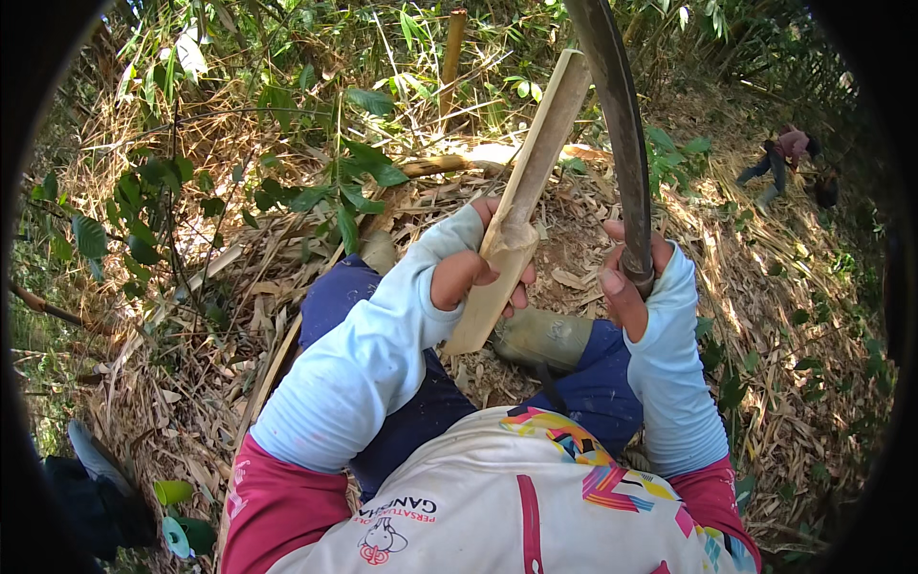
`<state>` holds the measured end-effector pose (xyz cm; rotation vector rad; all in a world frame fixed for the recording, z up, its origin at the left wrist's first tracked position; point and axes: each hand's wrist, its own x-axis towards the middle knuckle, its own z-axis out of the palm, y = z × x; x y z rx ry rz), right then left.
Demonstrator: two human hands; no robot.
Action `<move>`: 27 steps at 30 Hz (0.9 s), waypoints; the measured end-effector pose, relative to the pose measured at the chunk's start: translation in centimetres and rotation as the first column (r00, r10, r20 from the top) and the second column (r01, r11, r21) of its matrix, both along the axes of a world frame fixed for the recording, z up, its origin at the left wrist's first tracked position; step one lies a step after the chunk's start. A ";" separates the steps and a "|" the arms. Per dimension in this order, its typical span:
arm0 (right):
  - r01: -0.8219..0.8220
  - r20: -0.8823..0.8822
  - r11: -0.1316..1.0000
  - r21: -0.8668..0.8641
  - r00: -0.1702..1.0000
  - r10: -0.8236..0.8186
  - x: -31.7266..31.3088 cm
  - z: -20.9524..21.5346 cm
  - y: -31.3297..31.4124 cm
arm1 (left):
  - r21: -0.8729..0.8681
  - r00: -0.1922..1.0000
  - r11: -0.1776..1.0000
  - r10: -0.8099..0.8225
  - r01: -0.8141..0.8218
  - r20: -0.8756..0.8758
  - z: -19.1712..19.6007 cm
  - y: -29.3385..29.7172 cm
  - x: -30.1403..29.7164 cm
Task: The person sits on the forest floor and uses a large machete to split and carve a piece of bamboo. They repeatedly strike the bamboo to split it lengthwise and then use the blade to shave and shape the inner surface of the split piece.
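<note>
Split bamboo pc (524,196) tilted, gripped in L hand (461,277); R hand (623,298) gripping curved blade (623,115) nr btm end.

Bright layers, as I view them remotely.
I see a white shirt front (469,478) with magenta sleeves (292,493), a magenta strip (530,524), multicoloured geometric patterns (566,442) and a small cartoon emblem (382,541); pale-blue forearm covers (339,387), navy trousers (604,381), an olive boot (547,339).
</note>
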<state>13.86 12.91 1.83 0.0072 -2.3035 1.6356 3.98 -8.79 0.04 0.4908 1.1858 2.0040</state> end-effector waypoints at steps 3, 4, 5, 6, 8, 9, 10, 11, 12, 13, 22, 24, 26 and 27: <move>-0.090 -0.008 0.995 -0.045 0.996 0.090 1.9 -0.1 1.2 | 0.019 0.999 1.000 0.024 -0.024 0.025 0.8 0.0 0.5; -0.116 0.012 0.990 -0.075 0.993 0.117 2.8 0.1 1.3 | 0.035 0.999 0.998 0.045 -0.045 0.004 0.7 -0.2 0.6; -0.141 0.030 0.984 -0.105 0.989 0.145 3.6 0.2 1.4 | 0.051 0.998 0.997 0.067 -0.066 -0.016 0.6 -0.4 0.7; -0.148 0.054 0.987 -0.070 0.987 0.152 4.6 0.2 1.6 | 0.062 0.996 0.994 0.089 -0.087 -0.029 0.6 -0.5 0.8; -0.167 0.097 0.986 -0.001 0.981 0.166 6.4 0.2 2.0 | 0.083 0.989 0.988 0.135 -0.130 -0.058 0.6 -0.7 1.0; -0.173 0.136 0.983 0.063 0.977 0.163 7.2 0.3 2.2 | 0.089 0.985 0.984 0.162 -0.156 -0.063 0.6 -0.6 1.1; -0.187 0.174 0.974 0.127 0.971 0.164 7.9 0.6 2.4 | 0.096 0.979 0.978 0.194 -0.187 -0.069 0.8 -0.8 1.3; -0.203 0.212 0.961 0.189 0.964 0.162 8.3 1.1 2.5 | 0.102 0.971 0.971 0.226 -0.218 -0.075 0.8 -0.9 1.6; -0.209 0.258 0.953 0.217 0.954 0.151 8.7 1.8 2.6 | 0.125 0.955 0.960 0.265 -0.249 -0.131 0.4 -0.9 1.8; -0.204 0.246 0.931 0.302 0.960 0.131 8.8 2.3 2.5 | 0.143 0.934 0.949 0.304 -0.281 -0.185 0.1 -0.9 1.9; -0.178 0.221 0.822 0.542 0.973 0.065 10.2 3.6 1.4 | 0.245 0.748 0.873 0.488 -0.423 -0.449 -0.3 -0.2 2.3; -0.185 0.186 0.808 0.559 0.978 0.095 10.3 3.3 1.4 | 0.242 0.755 0.887 0.461 -0.393 -0.466 -0.7 -0.4 2.1; -0.200 0.179 0.796 0.572 0.977 0.117 10.4 3.3 1.3 | 0.250 0.772 0.908 0.418 -0.336 -0.479 -1.8 -0.7 1.6; -0.212 0.190 0.789 0.576 0.974 0.123 10.3 3.5 1.3 | 0.236 0.786 0.915 0.402 -0.327 -0.470 -1.9 -0.8 1.6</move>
